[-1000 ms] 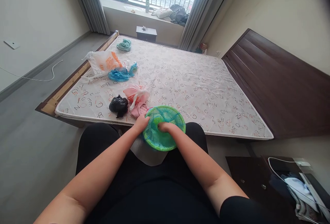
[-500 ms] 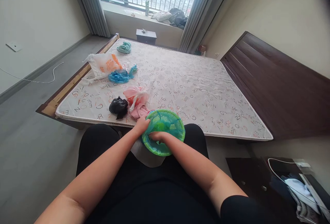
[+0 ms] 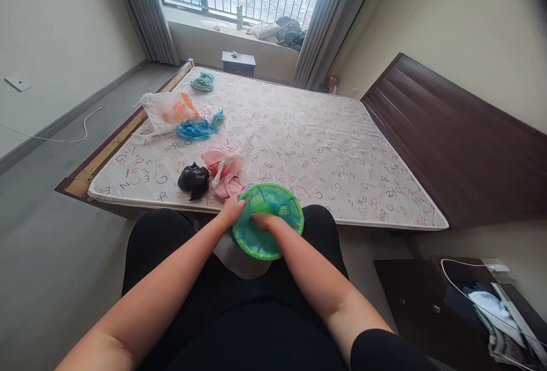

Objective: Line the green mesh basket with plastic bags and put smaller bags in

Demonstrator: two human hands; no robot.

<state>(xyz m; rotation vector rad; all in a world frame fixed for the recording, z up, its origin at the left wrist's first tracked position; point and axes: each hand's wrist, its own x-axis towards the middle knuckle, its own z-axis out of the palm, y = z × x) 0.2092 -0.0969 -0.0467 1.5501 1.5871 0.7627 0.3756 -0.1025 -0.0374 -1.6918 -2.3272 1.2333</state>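
Note:
Between my knees is a round bin with a green rim (image 3: 268, 258), lined with a thin blue-green plastic bag (image 3: 252, 240). My left hand (image 3: 233, 210) grips the rim on its left side, thumb over the edge. Inside the bin, my right hand (image 3: 261, 221) reaches down against the liner; its fingers are hidden. Just beyond the rim, a pink cloth (image 3: 227, 187) lies beside a pink and white plastic bag (image 3: 223, 161). A black plastic bundle (image 3: 194, 180) sits to their left at the mattress edge.
The mattress (image 3: 307, 143) spreads ahead, with a blue plastic bag (image 3: 194, 129), a white and orange bag (image 3: 171, 110) and a teal bundle (image 3: 202, 81) on its left. A dark headboard (image 3: 448, 137) rises on the right. Low right stands a dark cabinet (image 3: 410, 285).
My right hand has gone deeper into the bin, and its fingers no longer show. My left hand stays on the rim. The whole view has shifted slightly.

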